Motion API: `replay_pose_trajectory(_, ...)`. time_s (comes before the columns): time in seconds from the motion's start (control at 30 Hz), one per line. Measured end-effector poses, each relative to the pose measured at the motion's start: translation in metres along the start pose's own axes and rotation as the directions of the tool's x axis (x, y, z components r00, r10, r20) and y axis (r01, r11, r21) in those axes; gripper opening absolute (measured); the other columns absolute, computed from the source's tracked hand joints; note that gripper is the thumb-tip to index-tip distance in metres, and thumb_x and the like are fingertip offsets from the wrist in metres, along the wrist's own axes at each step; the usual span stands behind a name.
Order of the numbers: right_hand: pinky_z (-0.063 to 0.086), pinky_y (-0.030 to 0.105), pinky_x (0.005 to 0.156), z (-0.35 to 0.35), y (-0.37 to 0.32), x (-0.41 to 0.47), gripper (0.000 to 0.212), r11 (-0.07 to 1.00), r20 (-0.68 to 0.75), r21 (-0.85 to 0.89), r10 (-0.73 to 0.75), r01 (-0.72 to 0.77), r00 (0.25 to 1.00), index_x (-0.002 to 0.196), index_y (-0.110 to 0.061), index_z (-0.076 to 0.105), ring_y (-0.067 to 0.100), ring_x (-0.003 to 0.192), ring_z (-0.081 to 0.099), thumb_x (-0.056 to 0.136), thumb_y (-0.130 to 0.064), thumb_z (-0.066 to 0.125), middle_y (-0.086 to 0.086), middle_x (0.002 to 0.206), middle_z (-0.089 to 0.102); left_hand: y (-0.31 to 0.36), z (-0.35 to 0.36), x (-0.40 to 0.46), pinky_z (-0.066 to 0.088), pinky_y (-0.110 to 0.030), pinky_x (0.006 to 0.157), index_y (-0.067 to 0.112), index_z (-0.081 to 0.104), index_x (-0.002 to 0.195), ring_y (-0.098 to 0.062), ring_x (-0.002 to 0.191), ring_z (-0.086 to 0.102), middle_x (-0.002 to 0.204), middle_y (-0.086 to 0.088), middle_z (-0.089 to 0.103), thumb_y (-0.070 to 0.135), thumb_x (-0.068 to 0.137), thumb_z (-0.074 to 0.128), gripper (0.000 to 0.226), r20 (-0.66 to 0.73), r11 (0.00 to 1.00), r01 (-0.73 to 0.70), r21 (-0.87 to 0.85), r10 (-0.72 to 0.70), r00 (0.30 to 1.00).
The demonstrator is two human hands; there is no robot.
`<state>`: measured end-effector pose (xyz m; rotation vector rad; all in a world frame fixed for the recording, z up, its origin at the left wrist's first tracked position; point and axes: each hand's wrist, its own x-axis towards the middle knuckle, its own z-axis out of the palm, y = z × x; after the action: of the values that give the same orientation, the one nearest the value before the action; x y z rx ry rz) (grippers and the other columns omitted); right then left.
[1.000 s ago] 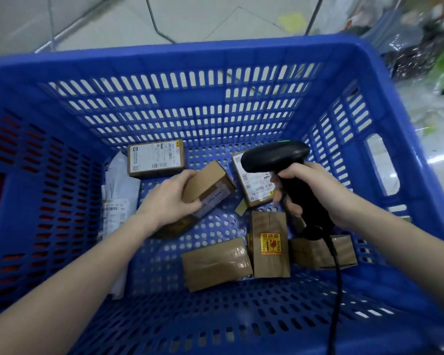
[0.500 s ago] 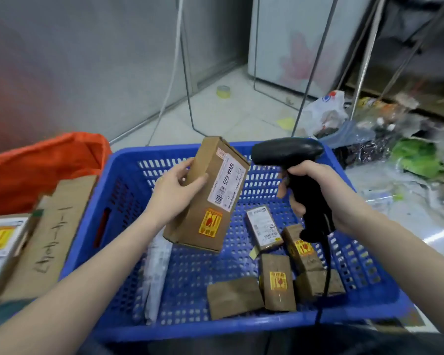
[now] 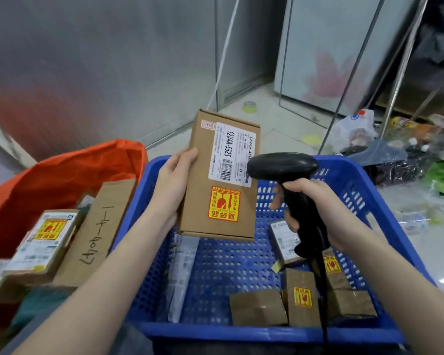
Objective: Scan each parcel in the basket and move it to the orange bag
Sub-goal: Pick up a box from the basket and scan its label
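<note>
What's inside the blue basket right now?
In the basket: several small brown boxes near the front right, a labelled box behind the scanner, and a pale flat packet. The arms hide part of the floor.

In my left hand [image 3: 173, 183] I see a matt brown cardboard box [image 3: 219, 175] with a smooth white paper label and a glossy yellow sticker. My right hand [image 3: 326, 208] grips a scanner [image 3: 287, 175] of black plastic, faintly shiny. Below both hands, the basket [image 3: 226, 267] is perforated blue plastic. Left of my left hand, the bag [image 3: 62, 175] looks like orange woven cloth.
</note>
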<state>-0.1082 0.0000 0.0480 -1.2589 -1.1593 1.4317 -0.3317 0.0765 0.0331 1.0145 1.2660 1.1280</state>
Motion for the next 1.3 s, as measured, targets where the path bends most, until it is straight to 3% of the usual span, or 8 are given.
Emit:
replay_pose_trajectory(0.17, 0.043, 0.027, 0.05, -0.002, -0.007, 0.006, 0.041, 0.977, 0.035, -0.201, -0.061, 0.067, 0.998, 0.079, -0.004, 0.061, 0.022, 0.046, 0.049, 0.076, -0.044, 0.068, 0.026, 0.071, 0.057, 0.003, -0.002, 0.009, 0.053, -0.026, 0.058, 0.022, 0.063, 0.115, -0.014, 0.073, 0.069, 0.088, 0.001, 0.073, 0.043, 0.092, 0.055, 0.033, -0.004, 0.995, 0.017, 0.096, -0.016, 1.0)
replay_pose_trajectory(0.3, 0.045, 0.026, 0.05, 0.005, -0.015, 0.004, 0.041, 0.94, 0.067, -0.322, -0.099, 0.115, 0.993, 0.089, -0.007, 0.061, 0.017, 0.047, 0.051, 0.073, -0.043, 0.069, 0.0, 0.058, 0.061, 0.004, -0.002, 0.009, 0.052, -0.021, 0.05, 0.029, 0.063, 0.102, -0.01, 0.061, 0.07, 0.074, 0.005, 0.073, 0.048, 0.089, 0.059, 0.023, 0.033, 0.984, 0.068, 0.165, -0.074, 0.997)
replay_pose_trajectory(0.5, 0.045, 0.028, 0.048, 0.003, -0.016, 0.006, 0.018, 0.899, 0.008, -0.434, -0.071, 0.068, 0.997, 0.083, -0.004, 0.058, 0.017, 0.044, 0.052, 0.086, -0.021, 0.064, -0.003, 0.049, 0.054, 0.0, -0.005, 0.011, 0.056, -0.032, 0.069, 0.032, 0.065, 0.108, -0.015, 0.081, 0.072, 0.095, 0.001, 0.074, 0.053, 0.083, 0.064, 0.033, 0.07, 0.955, 0.084, 0.283, -0.108, 0.992)
replay_pose_trajectory(0.6, 0.045, 0.025, 0.049, -0.001, -0.015, 0.007, 0.022, 0.862, -0.013, -0.506, -0.049, 0.036, 0.999, 0.076, -0.001, 0.057, 0.016, 0.043, 0.053, 0.086, -0.02, 0.061, 0.001, 0.046, 0.053, 0.001, -0.007, 0.01, 0.054, -0.027, 0.062, 0.032, 0.064, 0.106, -0.013, 0.079, 0.072, 0.092, 0.004, 0.074, 0.053, 0.084, 0.063, 0.031, 0.083, 0.945, 0.089, 0.316, -0.121, 0.989)
replay_pose_trajectory(0.77, 0.046, 0.023, 0.048, -0.004, -0.015, 0.005, 0.022, 0.843, 0.02, -0.538, 0.024, -0.009, 1.0, 0.077, 0.0, 0.056, 0.014, 0.042, 0.052, 0.089, -0.019, 0.059, -0.001, 0.045, 0.052, 0.003, -0.009, 0.008, 0.054, -0.024, 0.059, 0.031, 0.063, 0.106, -0.012, 0.076, 0.072, 0.09, 0.004, 0.074, 0.052, 0.085, 0.063, 0.03, 0.112, 0.938, 0.088, 0.336, -0.133, 0.985)
replay_pose_trajectory(1.07, 0.047, 0.026, 0.051, -0.003, -0.017, 0.007, 0.025, 0.858, 0.043, -0.512, 0.064, -0.033, 0.997, 0.083, 0.002, 0.057, 0.018, 0.048, 0.054, 0.089, -0.022, 0.058, -0.001, 0.052, 0.056, 0.003, -0.01, 0.011, 0.057, -0.032, 0.071, 0.031, 0.065, 0.106, -0.015, 0.078, 0.073, 0.088, 0.004, 0.076, 0.054, 0.082, 0.064, 0.033, 0.093, 0.936, 0.128, 0.328, -0.167, 0.982)
replay_pose_trajectory(1.3, 0.047, 0.033, 0.057, -0.004, -0.015, 0.009, 0.034, 0.866, 0.069, -0.5, 0.071, -0.027, 0.995, 0.083, 0.002, 0.058, 0.023, 0.051, 0.055, 0.085, -0.032, 0.062, 0.022, 0.064, 0.057, 0.005, -0.01, 0.008, 0.056, -0.029, 0.067, 0.032, 0.065, 0.104, -0.014, 0.078, 0.073, 0.087, 0.005, 0.075, 0.054, 0.083, 0.063, 0.031, 0.083, 0.93, 0.123, 0.347, -0.161, 0.983)
